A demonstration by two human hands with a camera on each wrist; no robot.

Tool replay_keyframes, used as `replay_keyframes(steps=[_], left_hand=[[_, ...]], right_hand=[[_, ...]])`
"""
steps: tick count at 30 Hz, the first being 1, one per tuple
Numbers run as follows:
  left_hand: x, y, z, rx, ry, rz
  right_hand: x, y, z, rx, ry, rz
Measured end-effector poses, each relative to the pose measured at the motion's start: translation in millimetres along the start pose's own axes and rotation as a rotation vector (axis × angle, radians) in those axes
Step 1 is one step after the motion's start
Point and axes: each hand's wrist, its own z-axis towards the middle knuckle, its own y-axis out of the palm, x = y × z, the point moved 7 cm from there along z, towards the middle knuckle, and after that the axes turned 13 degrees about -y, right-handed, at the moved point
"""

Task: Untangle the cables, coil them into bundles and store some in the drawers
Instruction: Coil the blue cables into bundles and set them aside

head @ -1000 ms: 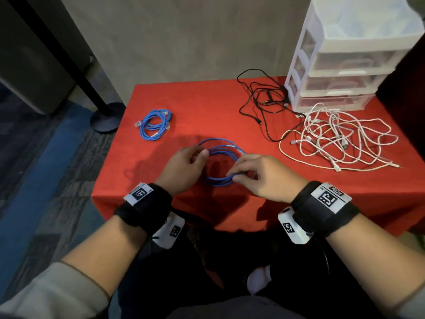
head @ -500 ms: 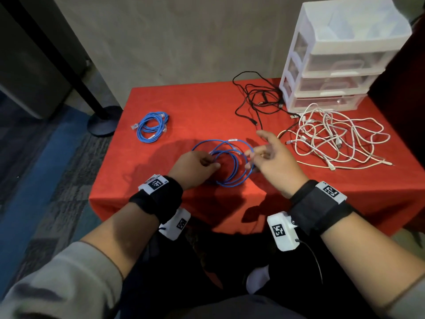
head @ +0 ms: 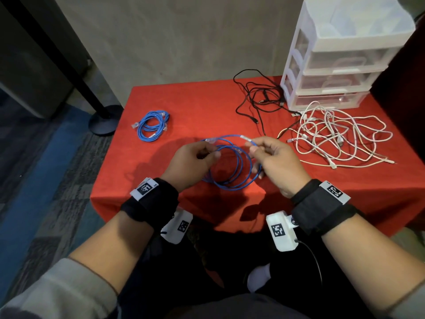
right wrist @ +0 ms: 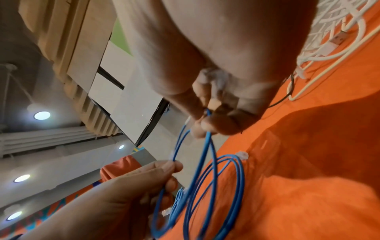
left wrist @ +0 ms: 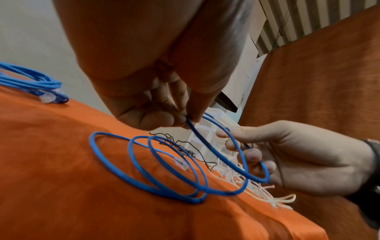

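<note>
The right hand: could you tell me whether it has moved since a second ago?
Yes. The right hand has moved away from the near edge of the red table, toward the white cable tangle, and pinches the blue cable.

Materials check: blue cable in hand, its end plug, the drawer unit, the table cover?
Blue cable: smooth, slightly glossy jacket, likely PVC or rubber; it holds springy round loops.
End plug: clear hard plastic, see-through with glints.
Drawer unit: white plastic frame with translucent, frosted-looking drawers.
Table cover: red fabric, matte and faintly napped, draping over the edge; possibly felt or velour.
</note>
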Motion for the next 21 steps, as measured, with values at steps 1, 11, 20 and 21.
replay_keyframes(steps=[1,11,20,21], left_hand=[[-1,0,-2,-0.038,-0.042,-0.059],[5,-8,-10,-0.085,-0.081,-0.204],[8,-2,-15,-0.115,-0.068,-0.201],[9,3,-19,-0.163,-0.109,-0.218]], right_hand=[[-3,-6,0,0.051,-0.004,0.007],[-13,-18,-2,0.042,-0.046,-0.145],[-15,-8,0,-0.059,-0.050,-0.217],[-18,-6,0,-0.080,-0.072,-0.234]])
